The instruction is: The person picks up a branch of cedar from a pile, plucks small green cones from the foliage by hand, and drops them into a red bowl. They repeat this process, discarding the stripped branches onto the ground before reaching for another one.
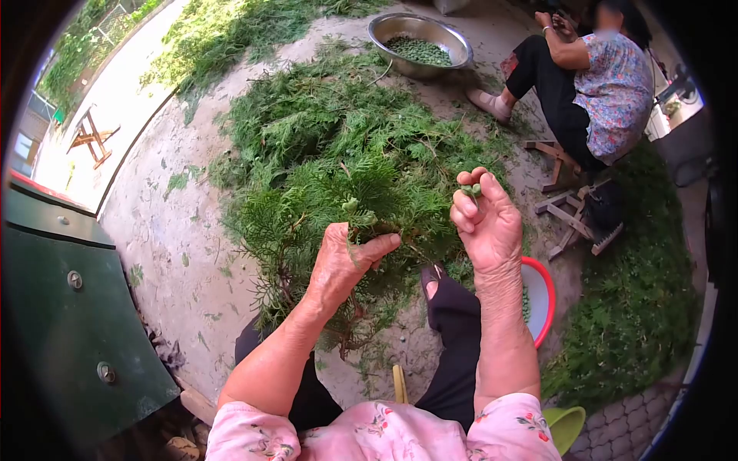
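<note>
My left hand [347,260] is closed around the stem of a leafy green conifer branch [357,184], its thumb pointing right. A few pale green cones [367,211] show on the twigs just above that thumb. To the right, my right hand [492,223] is raised palm up with curled fingers, pinching small green cones [470,189] between thumb and fingertips. Behind the right forearm, partly hidden, stands a red-rimmed white basin [544,300] with green cones in it. A large pile of cut branches [307,115] spreads on the ground beyond my hands.
A metal bowl [378,34] of green cones stands at the back. A person [615,92] sits at the upper right, near wooden stools [573,215]. More greenery [630,330] lies along the right. A dark green metal panel [69,338] borders the left; a yellow-green container [565,429] is lower right.
</note>
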`<state>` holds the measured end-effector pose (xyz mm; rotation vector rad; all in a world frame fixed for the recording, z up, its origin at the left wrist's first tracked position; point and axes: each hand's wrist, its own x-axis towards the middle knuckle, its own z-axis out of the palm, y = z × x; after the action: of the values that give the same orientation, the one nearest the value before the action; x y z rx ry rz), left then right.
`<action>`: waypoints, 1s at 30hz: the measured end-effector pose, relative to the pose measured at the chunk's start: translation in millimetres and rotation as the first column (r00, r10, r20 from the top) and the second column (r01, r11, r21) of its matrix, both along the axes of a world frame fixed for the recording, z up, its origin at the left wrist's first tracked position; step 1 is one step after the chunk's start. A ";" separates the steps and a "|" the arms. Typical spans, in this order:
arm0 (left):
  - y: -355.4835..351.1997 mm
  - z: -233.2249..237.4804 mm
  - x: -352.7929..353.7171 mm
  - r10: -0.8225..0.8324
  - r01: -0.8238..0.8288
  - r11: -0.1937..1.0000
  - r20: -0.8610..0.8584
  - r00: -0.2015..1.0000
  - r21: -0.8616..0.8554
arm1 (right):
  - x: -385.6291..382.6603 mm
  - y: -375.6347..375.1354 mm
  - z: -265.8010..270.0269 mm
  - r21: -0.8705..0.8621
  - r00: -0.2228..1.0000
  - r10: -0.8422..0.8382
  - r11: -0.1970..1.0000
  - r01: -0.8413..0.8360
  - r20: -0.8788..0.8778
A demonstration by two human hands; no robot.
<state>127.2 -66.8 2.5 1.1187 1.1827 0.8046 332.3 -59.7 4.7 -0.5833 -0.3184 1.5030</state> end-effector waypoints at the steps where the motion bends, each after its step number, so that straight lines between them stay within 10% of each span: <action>1: -0.1 1.1 0.0 -0.033 0.035 0.999 -0.055 0.998 0.032 | 6.7 0.7 -3.4 0.000 1.000 -0.002 1.000 0.002 0.000; 18: 1.4 1.4 7.0 -0.099 0.104 0.994 -0.150 0.984 0.027 | -13.0 0.6 0.3 -0.092 0.841 0.109 0.993 -0.071 0.529; 30: 1.3 3.7 -2.6 -0.016 0.020 0.999 -0.101 0.995 0.032 | -13.2 1.1 -4.6 0.002 0.958 0.142 0.989 -0.147 0.250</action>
<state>124.6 -65.5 6.2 1.2075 1.2456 0.7634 319.1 -58.6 0.1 -0.7483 -0.5807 1.5659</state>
